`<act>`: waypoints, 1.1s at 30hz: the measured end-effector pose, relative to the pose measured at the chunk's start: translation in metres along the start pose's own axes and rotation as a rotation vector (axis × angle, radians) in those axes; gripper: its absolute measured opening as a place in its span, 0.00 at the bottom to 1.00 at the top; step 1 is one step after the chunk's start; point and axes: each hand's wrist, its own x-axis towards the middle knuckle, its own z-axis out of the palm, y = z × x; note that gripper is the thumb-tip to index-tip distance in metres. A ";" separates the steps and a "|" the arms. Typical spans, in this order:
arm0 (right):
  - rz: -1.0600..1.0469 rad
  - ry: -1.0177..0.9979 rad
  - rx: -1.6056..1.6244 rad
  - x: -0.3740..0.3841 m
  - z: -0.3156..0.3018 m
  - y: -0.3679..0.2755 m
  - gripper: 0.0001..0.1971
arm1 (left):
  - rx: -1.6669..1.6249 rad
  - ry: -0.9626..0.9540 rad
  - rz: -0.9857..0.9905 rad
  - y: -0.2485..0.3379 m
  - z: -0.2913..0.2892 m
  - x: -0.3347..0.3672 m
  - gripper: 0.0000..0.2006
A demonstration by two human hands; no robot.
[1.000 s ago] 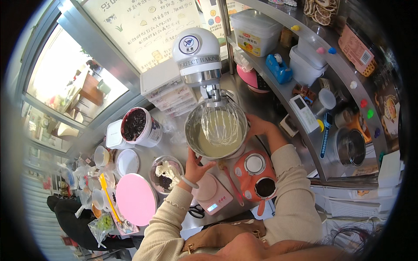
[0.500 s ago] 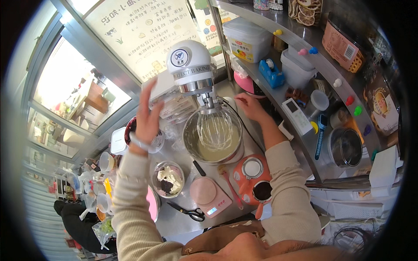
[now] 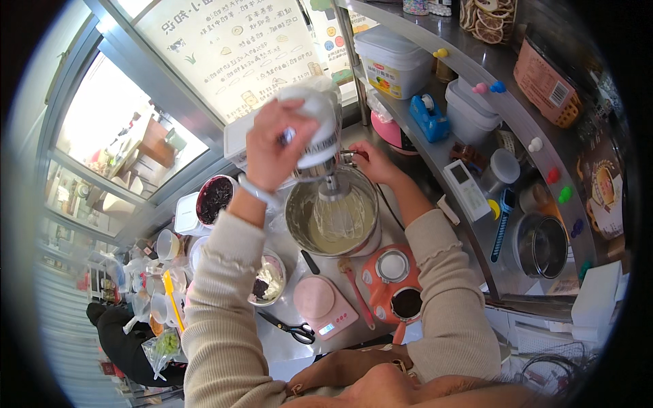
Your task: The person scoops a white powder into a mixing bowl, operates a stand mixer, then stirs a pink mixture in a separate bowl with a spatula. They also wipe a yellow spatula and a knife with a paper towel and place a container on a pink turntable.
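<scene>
both hands up at the white mixer, whisk in the batter

the stand mixer (image 3: 320, 109) stands toward the back of the tabletop (image 3: 272, 347), its wire whisk (image 3: 335, 219) hanging into a steel bowl (image 3: 296, 228) of pale batter (image 3: 325, 239). the left hand (image 3: 280, 146) lies across the front of the mixer head, fingers bent and parted; whether they press on it or only pass before it, i cannot tell. the right hand (image 3: 373, 162) is at a small dark lever (image 3: 354, 154) beside the mixer's neck, fingers drawn narrow, though a firm pinch cannot be made out.

the mixer looks heavy and rigid, with a smooth, rounded head that may feel slippery; a broad palm over the top should hold it better than fingertips. the lever looks small and stiff, fit for thumb and forefinger. the bowl is probably weighty with its load, best taken by both sides; the whisk wires would flex and smear.

a dark cord (image 3: 392, 209) runs near the bowl on the right, and an orange appliance (image 3: 389, 289) and a pink spatula (image 3: 358, 299) crowd the near side, with a pink scale (image 3: 315, 299) and scissors (image 3: 292, 330) beyond. leftward, a cream-filled bowl (image 3: 272, 275) sits partly behind the left sleeve (image 3: 221, 299).
</scene>
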 end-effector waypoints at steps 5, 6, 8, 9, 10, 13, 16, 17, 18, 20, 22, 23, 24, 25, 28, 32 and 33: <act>0.017 0.027 0.005 0.010 -0.001 0.003 0.08 | 0.121 -0.100 0.003 0.044 -0.005 -0.062 0.07; 0.002 0.011 0.014 0.011 -0.001 0.003 0.08 | 0.127 -0.111 -0.013 0.050 -0.004 -0.073 0.08; -0.014 0.027 0.050 0.014 -0.005 0.002 0.08 | 0.147 -0.138 0.004 0.060 -0.002 -0.094 0.10; -0.003 0.045 0.023 0.017 -0.007 0.002 0.08 | 0.159 -0.153 0.009 0.063 -0.002 -0.103 0.10; -0.011 0.060 0.011 0.019 -0.009 0.001 0.07 | 0.162 -0.159 0.029 0.067 -0.001 -0.111 0.10; 0.076 0.045 -0.023 0.030 -0.011 0.001 0.07 | 0.159 -0.135 0.049 0.069 0.006 -0.129 0.10; 0.180 0.057 -0.044 0.040 -0.009 0.002 0.08 | 0.161 -0.117 0.029 0.067 0.010 -0.137 0.09; 0.209 0.096 -0.064 0.042 -0.008 0.003 0.09 | 0.147 -0.109 0.033 0.067 0.010 -0.137 0.09; 0.250 0.127 -0.076 0.044 -0.006 0.004 0.09 | 0.142 -0.115 0.031 0.067 0.010 -0.138 0.08; 0.279 0.118 0.016 0.046 -0.005 0.011 0.11 | 0.137 -0.123 0.015 0.068 0.009 -0.138 0.08; 0.324 0.108 0.187 0.046 -0.006 0.022 0.12 | 0.135 -0.119 0.008 0.070 0.010 -0.138 0.07; 0.351 0.105 0.315 0.045 -0.006 0.029 0.12 | 0.131 -0.111 0.006 0.071 0.010 -0.138 0.06; 0.381 0.109 0.452 0.043 -0.006 0.038 0.13 | 0.127 -0.113 0.001 0.071 0.010 -0.138 0.06; 0.420 0.179 0.451 0.043 -0.005 0.047 0.16 | 0.126 -0.108 -0.004 0.072 0.011 -0.138 0.06; 0.295 0.024 -0.071 0.040 0.009 0.074 0.18 | 0.149 -0.095 -0.024 0.073 0.012 -0.138 0.07; 0.255 -0.092 -0.032 0.040 0.021 0.094 0.19 | 0.153 -0.104 -0.018 0.073 0.012 -0.139 0.08; 0.308 -0.063 -0.004 0.041 0.022 0.095 0.18 | 0.161 -0.108 -0.025 0.073 0.012 -0.140 0.08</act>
